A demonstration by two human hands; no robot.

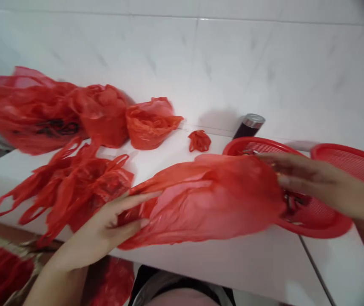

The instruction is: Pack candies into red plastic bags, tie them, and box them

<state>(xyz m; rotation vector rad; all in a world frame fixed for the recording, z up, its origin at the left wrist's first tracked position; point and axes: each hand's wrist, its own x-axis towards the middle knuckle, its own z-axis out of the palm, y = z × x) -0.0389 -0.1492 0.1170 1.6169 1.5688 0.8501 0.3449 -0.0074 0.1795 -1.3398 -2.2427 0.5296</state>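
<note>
The long red bag is held up over the white table. Its left end is gripped between the thumb and fingers of the left hand. Its right end is touched by the right hand; whether those fingers are open or closed cannot be told. The red basket is partly covered by the long red bag's right end. Behind the long red bag, a small crumpled bag and a dark tube are seen. To its left, floppy red bags are piled.
</note>
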